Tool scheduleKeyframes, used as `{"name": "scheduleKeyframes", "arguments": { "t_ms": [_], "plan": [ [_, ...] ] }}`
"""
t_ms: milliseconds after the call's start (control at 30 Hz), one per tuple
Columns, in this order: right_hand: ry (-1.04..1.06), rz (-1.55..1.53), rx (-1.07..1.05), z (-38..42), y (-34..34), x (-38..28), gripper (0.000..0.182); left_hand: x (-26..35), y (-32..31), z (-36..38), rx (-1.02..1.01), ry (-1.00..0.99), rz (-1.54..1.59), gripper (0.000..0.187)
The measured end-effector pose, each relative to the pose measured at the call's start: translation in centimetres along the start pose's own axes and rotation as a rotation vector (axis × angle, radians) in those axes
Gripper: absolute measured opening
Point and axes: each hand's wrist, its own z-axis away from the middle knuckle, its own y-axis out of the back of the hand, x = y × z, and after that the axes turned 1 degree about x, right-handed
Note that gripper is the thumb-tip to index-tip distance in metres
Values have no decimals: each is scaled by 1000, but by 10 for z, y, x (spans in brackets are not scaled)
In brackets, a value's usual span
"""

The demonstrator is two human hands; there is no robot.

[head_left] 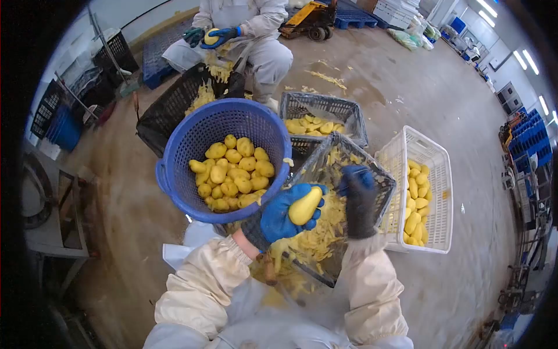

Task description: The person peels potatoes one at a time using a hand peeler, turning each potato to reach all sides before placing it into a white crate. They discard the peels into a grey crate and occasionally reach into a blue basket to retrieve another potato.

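My left hand point(285, 216), in a blue glove, is wrapped round a smooth yellow potato point(305, 206). To its right my right hand point(359, 200), in a dark blue glove, is smeared by motion; its fingers and anything in them cannot be made out. Below both hands a black crate point(381, 174) holds a heap of yellow peelings point(325, 232). A blue round basket point(174, 168) full of yellow potatoes point(232, 171) stands at the left. On the right a white crate point(439, 192) holds smooth yellow potatoes point(415, 200).
Opposite me a person point(250, 41) in pale clothing and gloves holds a yellow potato over a black crate point(160, 119) with peelings. Another black crate point(354, 119) with yellow pieces stands beyond my hands. A yellow pallet truck point(308, 17) is farther back.
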Motion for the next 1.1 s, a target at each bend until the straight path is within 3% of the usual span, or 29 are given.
{"name": "scheduleKeyframes", "arguments": {
  "t_ms": [100,167,233,267,300,333,367,433,500,533,567,633,667,700,767,800,867,900,967,1000,1033,1067,1100],
  "plan": [
    [-6,-17,23,-2,5,-26,11,3,-4,-2,7,-55,111,42],
    [-41,-16,-174,24,-13,-16,9,11,7,-5,-17,-71,120,43],
    [372,514,-495,46,-31,-12,9,10,-1,-4,43,-149,86,46],
    [152,352,-407,42,-28,-9,11,5,-6,-2,177,-167,67,47],
    [-66,189,-315,33,-22,-5,12,1,-5,0,179,-162,69,47],
    [-124,-27,-176,12,-10,-1,15,-3,-4,1,-3,-102,62,44],
    [33,80,-36,-2,3,-2,16,-6,-4,2,-186,-43,54,42],
    [-6,-2,18,-10,11,-13,15,-3,1,-4,-196,35,62,40],
    [-80,-39,-156,14,-3,-10,14,3,2,-6,37,-127,43,40],
    [-88,101,-284,27,-8,2,13,4,-2,-8,123,-189,136,39],
    [221,458,-446,42,-28,-16,12,3,-2,-8,124,-192,138,39],
    [75,321,-305,32,-20,-3,10,-5,0,-5,40,-165,90,39],
    [33,214,-138,18,-12,-4,9,-10,4,0,82,-223,-105,39],
    [-8,107,29,-1,-1,-9,8,-12,7,-2,47,-96,-169,39],
    [5,107,78,-12,16,-9,10,-13,8,-5,-22,-122,-188,40],
    [-6,62,-18,-8,16,-5,10,-7,7,-7,-27,-123,-192,40],
    [-64,59,-215,15,0,-5,14,5,5,-8,175,-177,30,38],
    [84,133,-321,32,-15,9,14,6,7,-8,175,-182,31,38],
    [174,516,-422,41,-27,-4,13,4,13,-10,177,-223,-49,35],
    [26,309,-272,30,-22,-5,11,2,13,-6,28,-153,-107,33],
    [-120,105,-124,11,-11,-8,10,-5,14,-3,108,-206,-185,35],
    [-2,181,32,-3,-1,-11,11,-10,15,-5,49,-141,-271,36],
    [-3,180,36,-6,7,-12,11,-12,14,-7,-10,-73,-362,37]
  ]
}}
